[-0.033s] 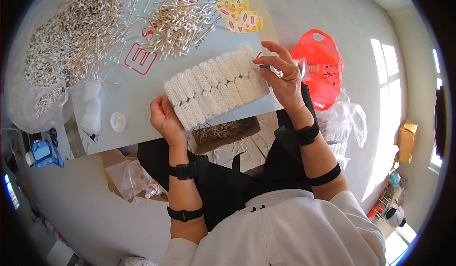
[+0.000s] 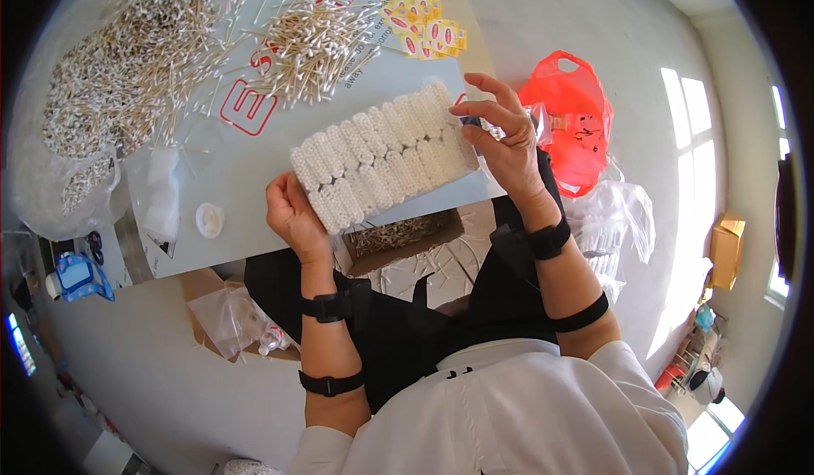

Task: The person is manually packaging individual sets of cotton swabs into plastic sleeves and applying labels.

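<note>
A block-shaped pack of cotton swabs (image 2: 386, 157) is held tilted above the near edge of the table, its many white tips facing up in two rows of bundles. Around its left end my left hand (image 2: 297, 216) is closed, with the fingers partly hidden beneath it. My right hand (image 2: 509, 136) grips the right end between thumb and forefinger, its other fingers raised and bent. Clear plastic film (image 2: 543, 123) shows beside the right hand. Loose cotton swabs (image 2: 318, 47) lie in a pile beyond the pack.
A large clear bag of swabs (image 2: 127, 68) fills the table's left side. Yellow-and-white labels (image 2: 424, 30) lie at the far right, a small white round dish (image 2: 209, 219) nearer left. Beside the table hangs a red plastic bag (image 2: 572, 110); below is a cardboard box (image 2: 407, 237) with swabs.
</note>
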Action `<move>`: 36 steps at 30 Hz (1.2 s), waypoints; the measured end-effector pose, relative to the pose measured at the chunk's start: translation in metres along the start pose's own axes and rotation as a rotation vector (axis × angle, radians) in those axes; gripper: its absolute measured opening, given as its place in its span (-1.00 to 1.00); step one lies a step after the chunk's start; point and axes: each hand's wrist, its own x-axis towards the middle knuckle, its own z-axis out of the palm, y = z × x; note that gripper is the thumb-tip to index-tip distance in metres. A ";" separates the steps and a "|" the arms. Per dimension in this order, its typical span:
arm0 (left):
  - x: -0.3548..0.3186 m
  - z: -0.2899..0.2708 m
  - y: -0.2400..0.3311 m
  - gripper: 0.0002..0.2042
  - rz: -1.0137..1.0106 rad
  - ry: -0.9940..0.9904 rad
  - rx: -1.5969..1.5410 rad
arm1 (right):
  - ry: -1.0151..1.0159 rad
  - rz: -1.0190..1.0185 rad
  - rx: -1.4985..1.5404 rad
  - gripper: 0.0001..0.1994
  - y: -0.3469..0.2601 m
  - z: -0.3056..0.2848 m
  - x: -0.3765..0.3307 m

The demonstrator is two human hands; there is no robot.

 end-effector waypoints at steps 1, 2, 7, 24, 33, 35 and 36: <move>-0.001 -0.001 0.001 -0.83 0.022 0.011 0.037 | -0.040 -0.002 -0.050 -0.70 -0.003 -0.003 0.002; -0.001 0.000 0.002 -0.83 0.045 0.022 0.075 | -0.081 -0.003 -0.100 -0.69 -0.003 -0.005 0.003; 0.002 -0.001 0.002 -0.81 0.179 0.040 0.203 | -0.137 -0.027 -0.160 -0.71 0.001 -0.013 0.004; 0.004 -0.003 0.003 -0.82 0.150 0.002 0.226 | -0.231 -0.108 -0.290 -0.64 -0.006 -0.002 0.015; 0.003 -0.001 0.007 -0.83 0.138 0.006 0.215 | -0.286 -0.155 -0.354 -0.65 -0.016 0.004 0.013; 0.003 0.001 0.009 -0.84 0.141 0.000 0.213 | -0.287 -0.144 -0.341 -0.66 -0.016 0.003 0.014; 0.003 0.000 0.008 -0.84 0.134 0.001 0.199 | -0.292 -0.147 -0.339 -0.66 -0.016 0.005 0.015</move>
